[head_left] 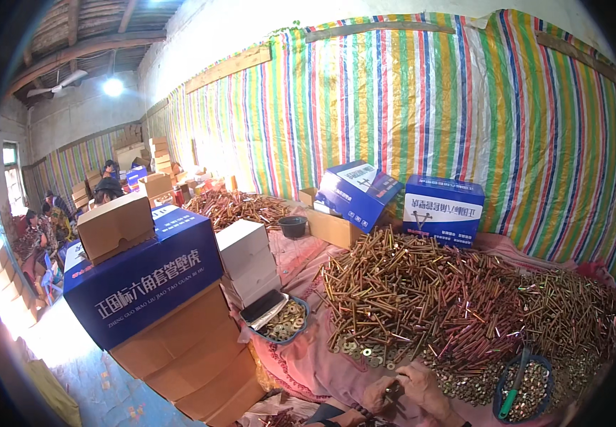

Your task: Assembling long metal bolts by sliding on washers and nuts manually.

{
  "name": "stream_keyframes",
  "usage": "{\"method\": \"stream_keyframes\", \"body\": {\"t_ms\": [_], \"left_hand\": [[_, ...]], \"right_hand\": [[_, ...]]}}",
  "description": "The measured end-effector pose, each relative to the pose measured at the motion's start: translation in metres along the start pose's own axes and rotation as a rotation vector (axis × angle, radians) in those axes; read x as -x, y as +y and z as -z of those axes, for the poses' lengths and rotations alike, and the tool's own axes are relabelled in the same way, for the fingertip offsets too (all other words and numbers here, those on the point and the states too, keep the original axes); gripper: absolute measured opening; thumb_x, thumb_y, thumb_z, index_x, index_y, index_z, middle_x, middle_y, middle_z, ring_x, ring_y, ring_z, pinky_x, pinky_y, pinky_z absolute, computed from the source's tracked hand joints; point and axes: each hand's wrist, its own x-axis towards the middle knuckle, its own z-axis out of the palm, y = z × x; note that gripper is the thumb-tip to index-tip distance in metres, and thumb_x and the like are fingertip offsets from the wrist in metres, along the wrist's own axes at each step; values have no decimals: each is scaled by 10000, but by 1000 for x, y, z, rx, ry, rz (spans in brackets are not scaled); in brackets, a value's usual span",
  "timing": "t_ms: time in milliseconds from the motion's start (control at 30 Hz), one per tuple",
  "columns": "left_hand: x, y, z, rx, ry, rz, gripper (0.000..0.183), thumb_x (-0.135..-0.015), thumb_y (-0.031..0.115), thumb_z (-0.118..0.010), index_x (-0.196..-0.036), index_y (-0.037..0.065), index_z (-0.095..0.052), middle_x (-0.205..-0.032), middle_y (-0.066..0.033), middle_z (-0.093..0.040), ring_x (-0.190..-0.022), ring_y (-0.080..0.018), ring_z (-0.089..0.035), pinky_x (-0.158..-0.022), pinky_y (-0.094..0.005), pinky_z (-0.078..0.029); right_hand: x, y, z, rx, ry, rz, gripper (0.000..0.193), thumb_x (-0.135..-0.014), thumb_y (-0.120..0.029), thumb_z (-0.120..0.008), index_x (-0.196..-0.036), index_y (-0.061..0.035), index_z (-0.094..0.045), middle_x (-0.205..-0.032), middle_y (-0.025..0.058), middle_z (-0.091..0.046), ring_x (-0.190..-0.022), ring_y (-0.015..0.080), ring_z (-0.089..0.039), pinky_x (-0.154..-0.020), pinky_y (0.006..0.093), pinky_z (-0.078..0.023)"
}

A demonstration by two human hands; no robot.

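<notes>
My left hand (375, 396) and my right hand (426, 393) meet at the near edge of the heap, fingers bent and pressed together. Between them is a small dark piece, too small to make out. Just beyond them lies a big heap of brassy metal bolts or sleeves (393, 285), with a reddish part in its middle. Loose washers (367, 352) and small nuts (468, 384) lie along its near side. To the right of my right hand, a blue basket (497, 406) holds small metal nuts and a green-handled tool (513, 395).
Pink cloth (308, 356) lies under the heap. On the left stand a blue carton (144, 274), white boxes (247, 252) and a basket of washers (283, 327) with a dark phone-like slab. Two blue cartons (445, 206) and a black bowl (293, 226) stand behind. Other people sit far left.
</notes>
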Motion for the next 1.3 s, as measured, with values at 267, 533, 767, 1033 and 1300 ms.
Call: {"method": "stream_keyframes", "body": {"t_ms": [267, 533, 767, 1033, 1300], "left_hand": [[4, -1, -1, 12, -6, 13, 263, -940, 217, -649, -1149, 57, -648, -985, -135, -689, -883, -309, -699, -777, -385, -551], [76, -23, 58, 32, 5, 30, 262, -946, 219, -643, -1151, 57, -648, -984, -135, -689, -880, -308, -698, -778, -384, -551], [82, -24, 59, 56, 19, 54, 261, -950, 221, -638, -1152, 56, -647, -984, -135, -689, -877, -307, -698, -778, -383, -551], [83, -26, 60, 74, 29, 68, 260, -956, 224, -632, -1153, 55, -647, -983, -134, -688, -874, -306, -698, -779, -382, -551], [7, -2, -2, 85, 30, 74, 259, -961, 226, -626, -1154, 54, -647, -983, -134, -688, -870, -305, -697, -780, -381, -552]], "right_hand": [[3, -4, -3, 36, 29, 72, 197, -870, -55, -705, -1066, -35, -710, -921, 178, -653, -843, 384, -671, -698, 465, -543], [3, -10, -6, -4, 74, 100, 219, -873, -40, -690, -1091, -15, -697, -967, 192, -657, -833, 402, -662, -725, 474, -535], [6, 3, -24, 76, 144, -34, 186, -857, -134, -768, -958, -11, -671, -881, 186, -664, -789, 391, -664, -678, 478, -526], [5, 9, -28, 64, 130, -105, 329, -825, -260, -845, -830, -20, -619, -747, 167, -634, -662, 370, -646, -594, 465, -505], [0, -5, -20, 59, 169, -105, 335, -823, -286, -846, -902, -12, -670, -799, 174, -661, -694, 356, -659, -608, 460, -519]]}}
